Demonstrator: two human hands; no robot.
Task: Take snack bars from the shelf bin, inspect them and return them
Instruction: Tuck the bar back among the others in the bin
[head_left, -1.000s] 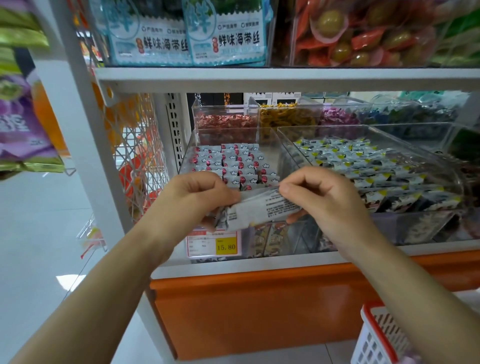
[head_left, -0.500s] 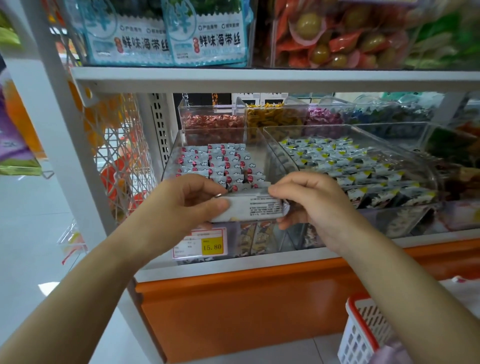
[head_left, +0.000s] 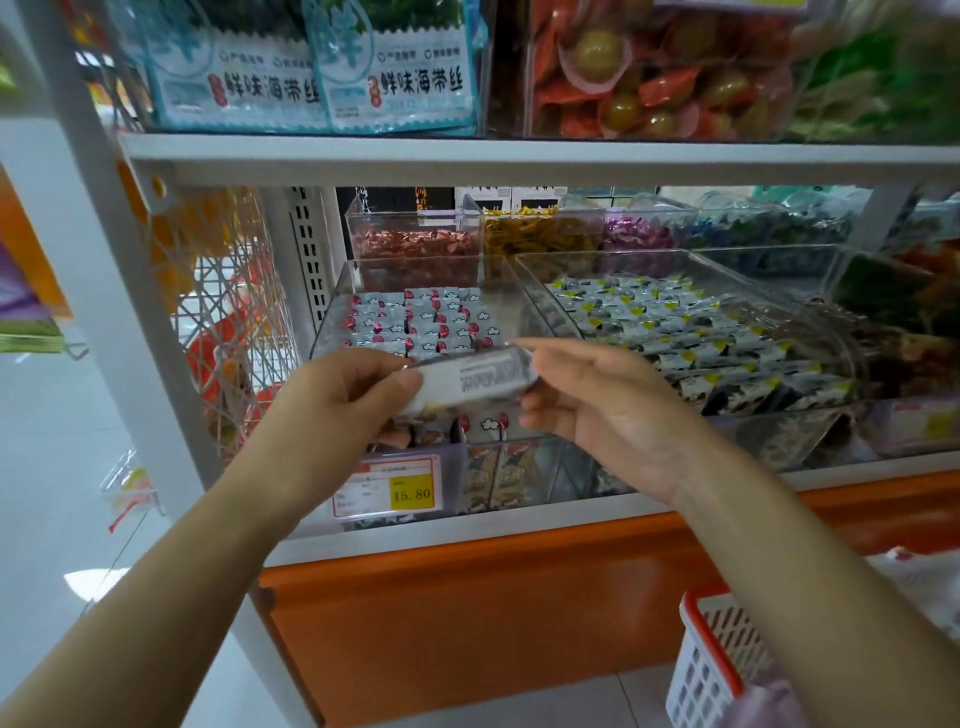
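A silver-white snack bar (head_left: 470, 382) with small print on its wrapper is held level in front of the clear shelf bin (head_left: 332, 322). My left hand (head_left: 337, 410) grips the bar's left end, thumb on top. My right hand (head_left: 597, 405) is beside the bar's right end with fingers straight and palm turned inward; its fingers just touch or nearly touch the wrapper. Several matching bars (head_left: 426, 322) with red and white marks lie in rows in the bin behind.
To the right sits a second clear bin (head_left: 779, 291) of yellow-cornered packets. A 15.80 price tag (head_left: 410, 493) hangs below the hands. The upper shelf board (head_left: 519, 156) runs overhead. A red-and-white basket (head_left: 711, 665) stands low right, before the orange base panel (head_left: 493, 613).
My right hand has released its pinch on the bar's right end and opened. The bar stays in my left hand, slightly higher and closer to the bin.
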